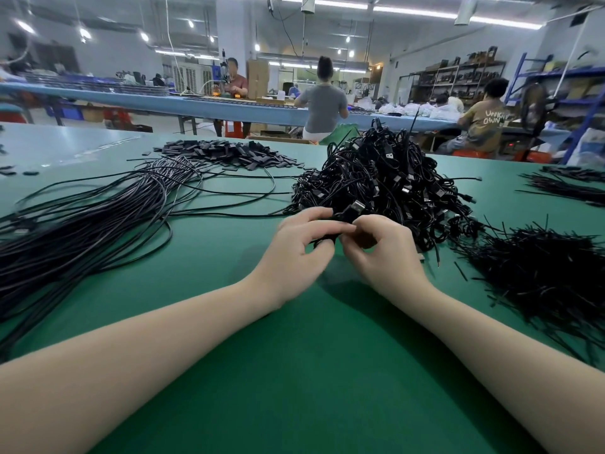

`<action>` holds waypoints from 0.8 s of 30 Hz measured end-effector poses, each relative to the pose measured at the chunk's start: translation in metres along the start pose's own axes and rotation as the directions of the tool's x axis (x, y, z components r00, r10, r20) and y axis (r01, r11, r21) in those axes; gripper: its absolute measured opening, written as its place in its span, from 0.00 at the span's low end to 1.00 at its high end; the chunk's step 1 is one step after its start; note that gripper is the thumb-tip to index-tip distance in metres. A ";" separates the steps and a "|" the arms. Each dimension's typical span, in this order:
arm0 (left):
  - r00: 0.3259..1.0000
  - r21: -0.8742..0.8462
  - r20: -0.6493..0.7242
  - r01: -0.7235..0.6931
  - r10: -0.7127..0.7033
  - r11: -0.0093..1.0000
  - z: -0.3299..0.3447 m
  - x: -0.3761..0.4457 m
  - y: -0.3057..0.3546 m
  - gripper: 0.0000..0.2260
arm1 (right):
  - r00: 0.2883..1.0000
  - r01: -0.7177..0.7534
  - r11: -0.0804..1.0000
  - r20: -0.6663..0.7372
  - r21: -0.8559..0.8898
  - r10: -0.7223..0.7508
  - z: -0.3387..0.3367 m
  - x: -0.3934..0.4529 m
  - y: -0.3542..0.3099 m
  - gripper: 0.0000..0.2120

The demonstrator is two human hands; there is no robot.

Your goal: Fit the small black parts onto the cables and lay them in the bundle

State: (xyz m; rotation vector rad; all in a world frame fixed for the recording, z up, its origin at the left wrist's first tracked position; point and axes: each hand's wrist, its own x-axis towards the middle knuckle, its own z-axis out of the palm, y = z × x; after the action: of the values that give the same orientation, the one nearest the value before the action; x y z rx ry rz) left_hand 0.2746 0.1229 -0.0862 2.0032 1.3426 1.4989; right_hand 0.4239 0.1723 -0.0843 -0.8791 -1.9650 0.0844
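Black cable [352, 213] pinched between left hand [294, 253] and right hand [383, 253], just before the tangled heap [386, 178] — fitting looks underway. Next — seat the part, lay it left in the bundle [98, 217].

Factory floor, workers [322, 96], shelving [458, 77], long benches [163, 103]

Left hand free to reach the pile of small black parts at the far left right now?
Probably not yet: the left hand and right hand both pinch a cable. The green table toward the pile of small black parts looks open, crossed only by flat-lying cables.
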 end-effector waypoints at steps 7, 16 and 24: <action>0.951 -0.380 0.025 0.294 -0.308 0.877 -0.003 0.008 -0.006 0.20 | 0.986 0.167 0.986 0.002 -0.013 -0.167 -0.005 0.000 -0.003 0.03; 0.956 -0.473 0.243 0.264 -0.164 0.841 -0.012 0.004 -0.015 0.17 | 0.984 0.175 0.983 -0.036 0.062 -0.173 -0.003 0.001 -0.002 0.03; 0.916 -0.283 0.123 0.400 -0.381 0.872 -0.006 0.010 -0.012 0.19 | 0.958 0.268 0.963 -0.100 -0.020 -0.268 -0.003 0.000 -0.007 0.03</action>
State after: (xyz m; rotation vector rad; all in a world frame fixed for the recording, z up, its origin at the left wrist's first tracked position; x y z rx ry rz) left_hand 0.2641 0.1356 -0.0860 1.4698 1.3030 1.3418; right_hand 0.4225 0.1660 -0.0801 -0.6011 -1.9700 -0.1225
